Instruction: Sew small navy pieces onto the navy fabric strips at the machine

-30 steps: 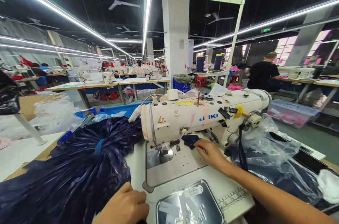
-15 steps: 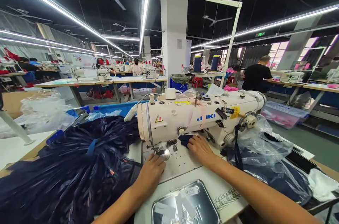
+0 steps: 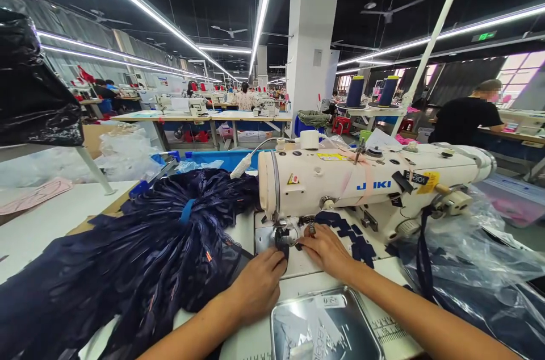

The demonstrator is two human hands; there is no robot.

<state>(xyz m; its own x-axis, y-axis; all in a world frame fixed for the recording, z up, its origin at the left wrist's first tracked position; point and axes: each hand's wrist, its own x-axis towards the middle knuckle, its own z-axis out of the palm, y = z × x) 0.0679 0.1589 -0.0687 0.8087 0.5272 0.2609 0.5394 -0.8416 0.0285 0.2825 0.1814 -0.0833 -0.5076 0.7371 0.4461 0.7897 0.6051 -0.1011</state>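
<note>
A white JUKI sewing machine (image 3: 332, 178) stands before me. My left hand (image 3: 258, 277) is closed at the front of its needle area, fingers pressed on a narrow dark navy fabric piece (image 3: 281, 246) that runs under the presser foot. Right of the needle, my right hand (image 3: 326, 252) has its fingertips pinched together at a small dark bit, too small to name for certain. Several small navy fabric pieces (image 3: 361, 243) lie on the machine bed behind that hand. To the left spreads a big bundle of navy garments (image 3: 162, 258), gathered by a blue tie (image 3: 186, 210).
A shiny metal tray (image 3: 281, 320) with paper labels and small bits sits at the table's front. Clear plastic bags over dark fabric (image 3: 481, 269) lie at right. A black plastic bag (image 3: 34, 82) hangs at upper left. A person in black (image 3: 464, 116) sits far right.
My right hand has come from beneath the machine arm to beside the needle. Small navy pieces now lie spread on the bed. My left hand holds a dark piece at the foot. The view has turned left.
</note>
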